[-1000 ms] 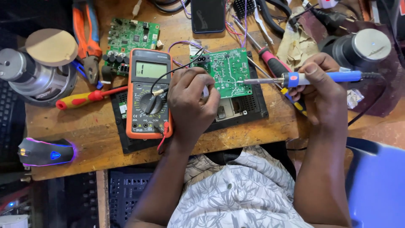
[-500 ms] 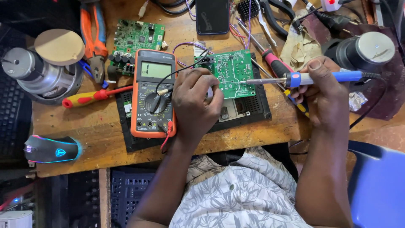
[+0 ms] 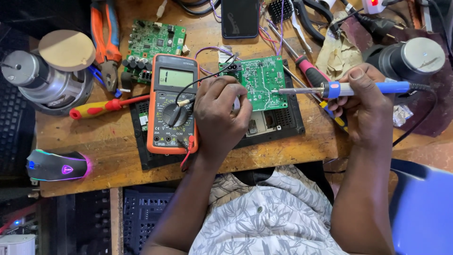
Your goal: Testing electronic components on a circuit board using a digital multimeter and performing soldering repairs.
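At a cluttered wooden tabletop (image 3: 118, 156), the right hand (image 3: 365, 106) closes its fingers round a blue-handled soldering iron (image 3: 339, 88), tip on a light, rigid, fragile green circuit board (image 3: 262, 82); the left hand (image 3: 222, 115) steadies it by the edge, fingers curled.

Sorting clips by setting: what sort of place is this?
Most likely an electronics repair bench: a soldering iron in the right hand, an orange multimeter beside the left hand, and green circuit boards on the wooden worktop.
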